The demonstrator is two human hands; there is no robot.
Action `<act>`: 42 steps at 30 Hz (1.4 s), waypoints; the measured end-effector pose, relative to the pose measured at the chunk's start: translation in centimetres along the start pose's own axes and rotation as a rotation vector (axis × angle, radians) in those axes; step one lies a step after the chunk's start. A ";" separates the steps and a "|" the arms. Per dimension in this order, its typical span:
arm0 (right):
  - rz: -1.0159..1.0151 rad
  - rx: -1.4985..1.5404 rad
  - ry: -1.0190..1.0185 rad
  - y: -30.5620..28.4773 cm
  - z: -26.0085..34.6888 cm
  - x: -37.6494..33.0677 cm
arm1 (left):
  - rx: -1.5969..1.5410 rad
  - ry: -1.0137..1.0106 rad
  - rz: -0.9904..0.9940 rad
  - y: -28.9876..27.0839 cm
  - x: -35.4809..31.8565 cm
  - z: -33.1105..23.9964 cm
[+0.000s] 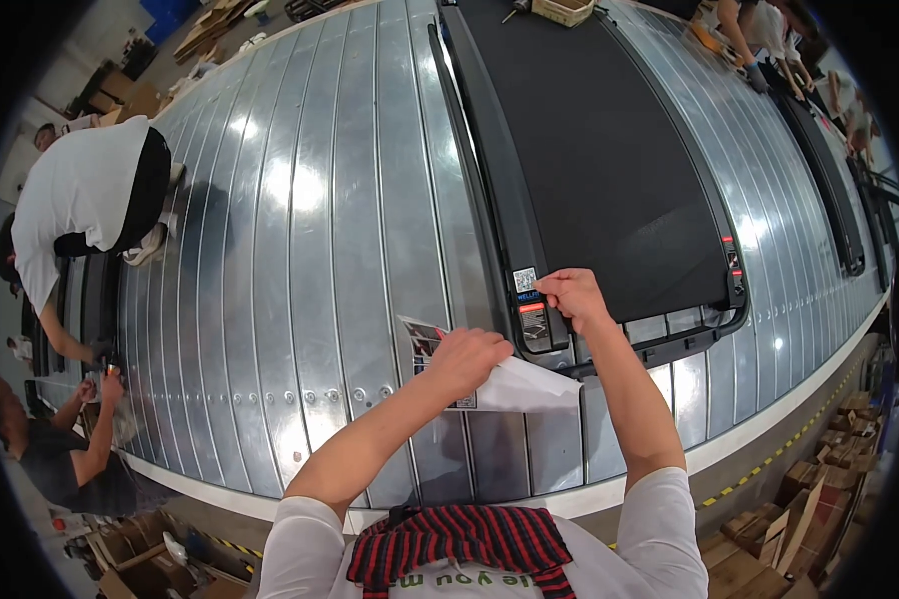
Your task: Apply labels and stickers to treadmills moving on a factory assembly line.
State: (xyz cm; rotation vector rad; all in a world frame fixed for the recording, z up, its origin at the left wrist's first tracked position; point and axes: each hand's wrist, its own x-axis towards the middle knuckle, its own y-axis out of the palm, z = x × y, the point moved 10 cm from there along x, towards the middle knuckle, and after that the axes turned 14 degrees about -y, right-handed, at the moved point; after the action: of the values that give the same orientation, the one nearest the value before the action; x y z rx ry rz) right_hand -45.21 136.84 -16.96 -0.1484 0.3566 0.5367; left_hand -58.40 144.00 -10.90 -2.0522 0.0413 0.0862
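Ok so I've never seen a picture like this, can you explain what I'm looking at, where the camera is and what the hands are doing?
The camera sits on a person's head and looks down, so the wide lens bends everything. Both bare arms come in from below. The left hand holds a white sheet of paper with printed stickers. The right hand presses on the near left corner of a flat black machine, beside the labels already stuck there. It lies on a ribbed metal conveyor. Other people work at the left and far right; cardboard boxes stand on the floor.
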 end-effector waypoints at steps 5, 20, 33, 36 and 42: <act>-0.037 -0.032 -0.012 -0.2 0.3 -0.3 | 0.021 -0.013 0.009 -0.8 0.2 -0.5; -0.025 -0.028 -0.054 0.0 0.2 -0.1 | 0.070 -0.002 0.027 -0.9 2.6 -1.0; -0.054 0.058 -0.194 0.2 0.2 0.1 | 0.102 0.024 -0.027 -0.2 1.7 -0.1; -0.062 0.091 -0.080 -0.1 0.1 -0.5 | 0.071 0.059 -0.104 -0.9 0.9 0.2; -0.018 0.051 -0.077 0.3 0.8 -0.7 | 0.076 0.064 -0.060 -0.6 0.7 0.5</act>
State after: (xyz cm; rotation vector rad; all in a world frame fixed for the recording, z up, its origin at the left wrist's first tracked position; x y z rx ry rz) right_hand -45.74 136.94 -15.98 -0.0813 0.2931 0.5140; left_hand -57.66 144.77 -10.65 -1.9787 0.0223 -0.0182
